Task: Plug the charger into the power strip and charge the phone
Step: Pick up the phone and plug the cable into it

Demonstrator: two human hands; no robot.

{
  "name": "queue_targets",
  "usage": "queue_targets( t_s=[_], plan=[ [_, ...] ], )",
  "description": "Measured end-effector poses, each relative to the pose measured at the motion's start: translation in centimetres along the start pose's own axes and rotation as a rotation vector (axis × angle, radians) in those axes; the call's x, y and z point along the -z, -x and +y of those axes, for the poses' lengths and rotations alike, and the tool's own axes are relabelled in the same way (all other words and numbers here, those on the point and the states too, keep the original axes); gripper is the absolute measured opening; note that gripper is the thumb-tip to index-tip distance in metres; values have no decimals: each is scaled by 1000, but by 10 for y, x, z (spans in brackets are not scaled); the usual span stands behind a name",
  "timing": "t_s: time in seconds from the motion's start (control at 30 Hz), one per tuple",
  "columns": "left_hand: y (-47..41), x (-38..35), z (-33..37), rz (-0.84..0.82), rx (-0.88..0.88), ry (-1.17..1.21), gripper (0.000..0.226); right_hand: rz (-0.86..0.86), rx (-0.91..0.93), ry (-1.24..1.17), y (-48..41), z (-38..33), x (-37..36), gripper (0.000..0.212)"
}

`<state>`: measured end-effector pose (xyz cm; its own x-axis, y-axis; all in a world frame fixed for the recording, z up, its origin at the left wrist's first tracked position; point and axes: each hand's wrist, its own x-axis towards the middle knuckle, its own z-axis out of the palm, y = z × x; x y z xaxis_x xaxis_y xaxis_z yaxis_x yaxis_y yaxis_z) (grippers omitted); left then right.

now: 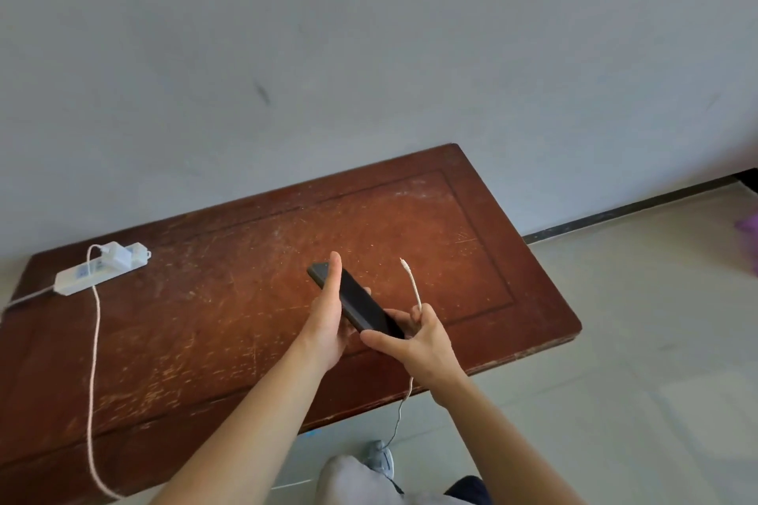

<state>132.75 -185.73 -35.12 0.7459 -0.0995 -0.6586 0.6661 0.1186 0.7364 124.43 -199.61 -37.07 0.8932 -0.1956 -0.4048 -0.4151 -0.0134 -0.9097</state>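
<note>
A black phone (361, 305) is held above the middle of the brown wooden table (213, 324), tilted, between both hands. My left hand (328, 316) grips its far left side. My right hand (418, 344) pinches its near end and also holds the pale charging cable (415, 287), whose free plug end sticks up beside the phone, apart from it. The white charger (117, 252) sits plugged into the white power strip (100, 269) at the table's far left. The cable runs from it down the table's left side and off the front edge.
A grey wall stands right behind the table. Pale tiled floor lies to the right and in front. My knee and a shoe (379, 459) show below the front edge. The strip's own cord leaves over the left edge.
</note>
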Motion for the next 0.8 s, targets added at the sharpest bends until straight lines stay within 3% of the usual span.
queue_targets(
  t_s=[0.1,0.23,0.33,0.47,0.53,0.67,0.8],
  plan=[
    [8,-5,10,-12,-2,144,104,45,55,-106,11,-7,7,73],
    [11,2,26,-62,-40,388,112,310,86,-218,18,-21,21,66],
    [15,8,37,-140,-69,532,116,384,182,-220,21,-35,33,61],
    [27,11,53,-217,-96,701,111,293,357,-255,27,-50,37,27],
    [34,10,59,-274,-118,813,109,218,383,-330,33,-58,35,29],
    [46,4,64,-285,-125,1012,104,160,397,-260,45,-67,26,44],
    [54,0,64,-267,-116,1089,104,90,469,-158,55,-67,16,34]
  ],
)
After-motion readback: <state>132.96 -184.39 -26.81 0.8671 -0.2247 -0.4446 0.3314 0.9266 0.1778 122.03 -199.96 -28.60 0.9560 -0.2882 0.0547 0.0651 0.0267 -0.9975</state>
